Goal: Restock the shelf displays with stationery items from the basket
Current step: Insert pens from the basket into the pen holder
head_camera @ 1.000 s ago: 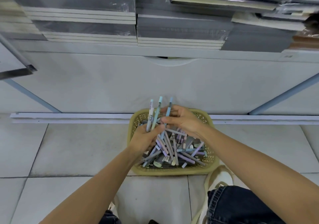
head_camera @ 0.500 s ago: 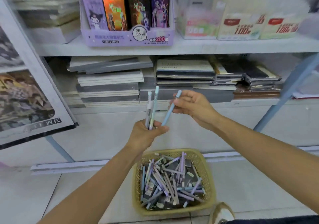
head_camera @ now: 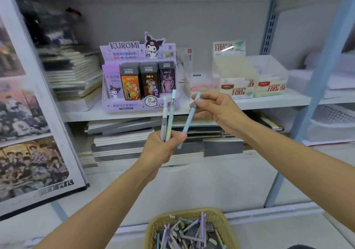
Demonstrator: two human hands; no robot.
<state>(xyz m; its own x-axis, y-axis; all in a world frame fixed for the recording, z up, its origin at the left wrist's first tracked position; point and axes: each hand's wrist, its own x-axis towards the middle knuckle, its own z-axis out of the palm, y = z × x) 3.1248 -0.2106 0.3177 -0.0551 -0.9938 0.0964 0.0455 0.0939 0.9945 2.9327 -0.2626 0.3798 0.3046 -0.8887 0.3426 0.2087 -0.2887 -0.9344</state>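
Far left of my left hand stands a poster panel (head_camera: 28, 133), and behind it lean stacked notebooks (head_camera: 73, 76) on the shelf (head_camera: 269, 102). My left hand (head_camera: 163, 149) is raised in front of the shelf with its fingers curled round two pens (head_camera: 166, 120), which stand nearly upright. Just beyond it is the purple Kuromi display box (head_camera: 138, 76). A blue pen (head_camera: 189, 118) slants from my left thumb up to my right hand (head_camera: 217, 110), which pinches it near the top. Past my right hand are card display boxes (head_camera: 240, 81), then a clear bin (head_camera: 269, 70) and a blue shelf upright (head_camera: 322, 76). Below both hands, the basket (head_camera: 192, 213) of pens sits at the bottom edge.

Half a second ago the hands were lower, before the notebook stacks, and the whole basket showed; both grips are unchanged.
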